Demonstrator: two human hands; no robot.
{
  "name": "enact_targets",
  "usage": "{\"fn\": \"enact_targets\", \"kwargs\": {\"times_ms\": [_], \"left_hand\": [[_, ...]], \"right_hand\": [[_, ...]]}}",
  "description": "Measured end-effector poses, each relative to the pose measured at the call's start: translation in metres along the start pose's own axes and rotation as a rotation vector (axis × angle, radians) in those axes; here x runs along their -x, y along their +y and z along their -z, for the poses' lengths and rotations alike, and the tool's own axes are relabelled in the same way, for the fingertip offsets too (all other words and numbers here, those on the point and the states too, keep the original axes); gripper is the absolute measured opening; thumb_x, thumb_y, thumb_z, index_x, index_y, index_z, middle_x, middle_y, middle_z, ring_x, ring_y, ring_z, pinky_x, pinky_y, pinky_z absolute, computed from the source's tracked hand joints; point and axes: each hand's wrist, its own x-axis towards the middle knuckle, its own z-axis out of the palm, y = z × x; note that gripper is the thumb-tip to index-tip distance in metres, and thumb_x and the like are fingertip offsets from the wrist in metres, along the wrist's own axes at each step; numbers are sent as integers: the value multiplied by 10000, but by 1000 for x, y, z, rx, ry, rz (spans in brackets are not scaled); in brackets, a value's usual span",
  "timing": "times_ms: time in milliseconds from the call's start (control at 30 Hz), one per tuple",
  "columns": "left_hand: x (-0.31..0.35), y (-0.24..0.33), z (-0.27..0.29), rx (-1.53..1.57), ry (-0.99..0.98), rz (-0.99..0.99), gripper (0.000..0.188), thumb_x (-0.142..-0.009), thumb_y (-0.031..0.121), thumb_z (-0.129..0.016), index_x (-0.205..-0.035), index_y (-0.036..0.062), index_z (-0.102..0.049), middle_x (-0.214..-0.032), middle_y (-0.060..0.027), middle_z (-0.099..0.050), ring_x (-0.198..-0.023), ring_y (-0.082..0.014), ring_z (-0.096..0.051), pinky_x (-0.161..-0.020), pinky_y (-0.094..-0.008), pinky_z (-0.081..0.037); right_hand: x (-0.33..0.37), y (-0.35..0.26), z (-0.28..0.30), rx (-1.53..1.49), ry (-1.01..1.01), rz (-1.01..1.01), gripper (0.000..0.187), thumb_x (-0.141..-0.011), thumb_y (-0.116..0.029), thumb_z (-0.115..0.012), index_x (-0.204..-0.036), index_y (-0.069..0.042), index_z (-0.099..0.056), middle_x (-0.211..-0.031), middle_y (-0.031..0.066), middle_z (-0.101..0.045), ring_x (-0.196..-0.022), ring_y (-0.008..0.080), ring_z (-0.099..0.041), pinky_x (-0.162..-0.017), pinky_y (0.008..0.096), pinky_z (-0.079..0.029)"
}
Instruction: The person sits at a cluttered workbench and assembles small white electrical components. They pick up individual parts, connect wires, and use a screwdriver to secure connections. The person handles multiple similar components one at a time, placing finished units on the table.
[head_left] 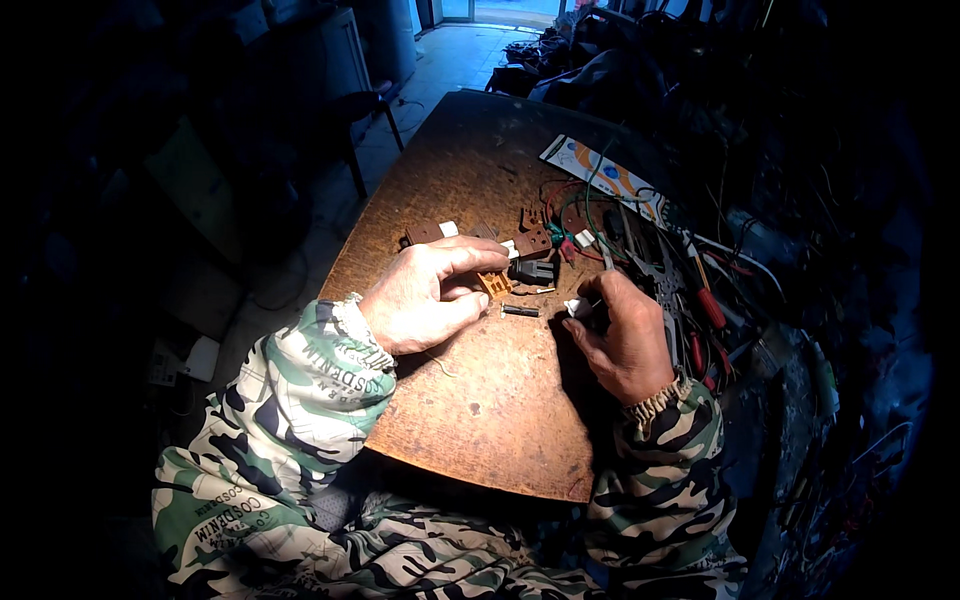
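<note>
My left hand (415, 298) is closed, with an orange-brown plastic housing (494, 285) pinched between thumb and fingers. On the right, my right hand (628, 335) has its thumb and fingers closed around a small white plastic piece (576, 308). A thin metal tip (606, 258) shows just above its knuckles; whether the hand holds that too I cannot tell. Between the hands lie a short dark rod (520, 310) and a black plastic block (532, 271). Just beyond my left fingers sit brown plastic blocks with white parts, one brown block (533, 241) near the black one.
The worn wooden table (470, 420) narrows away from me. Along its right side lie pliers (660, 283), a red-handled screwdriver (709, 305) and tangled wires. A white and orange printed packet (603, 175) rests farther back. A dark stool (360, 115) stands beyond the left edge.
</note>
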Motion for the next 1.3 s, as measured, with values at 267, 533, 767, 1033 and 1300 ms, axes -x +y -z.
{"fn": "enact_targets", "kwargs": {"times_ms": [267,533,767,1033,1300], "left_hand": [[2,-10,18,166,220,-22,323,-885,-47,-693,-1203,-71,-640,-1253,-145,-629,-1073,-181,-664,-949,-298,-563],[-1,-8,8,10,122,67,279,-847,-25,-760,-1112,-56,-681,-1169,-91,-639,-955,-107,-655,-778,-216,-569],[6,-1,26,-20,161,28,269,-865,-3,-746,-1126,-52,-696,-1111,-93,-676,-927,-114,-661,-823,-244,-556],[1,-12,14,336,47,74,409,-863,-113,-701,-1256,-55,-606,-1118,-132,-690,-982,-167,-709,-907,-285,-607],[0,-18,17,266,51,129,273,-940,-17,-654,-1206,-67,-617,-983,-95,-688,-827,-137,-700,-737,-256,-587]], "right_hand": [[-4,5,21,80,85,-164,305,-761,-24,-780,-932,24,-532,-854,253,-628,-822,461,-638,-688,450,-506],[-1,1,10,147,-57,-114,274,-750,-92,-815,-902,17,-614,-858,187,-633,-795,406,-647,-674,472,-508],[-8,-12,-2,304,-54,69,172,-786,-108,-785,-906,-19,-702,-921,157,-632,-901,344,-642,-729,438,-538],[-38,-16,-45,466,-185,190,98,-827,-58,-642,-886,-16,-708,-889,187,-631,-837,375,-660,-712,454,-546],[-39,-15,-41,396,-155,203,70,-831,-46,-662,-867,9,-640,-875,195,-607,-807,399,-648,-702,476,-532]]}}
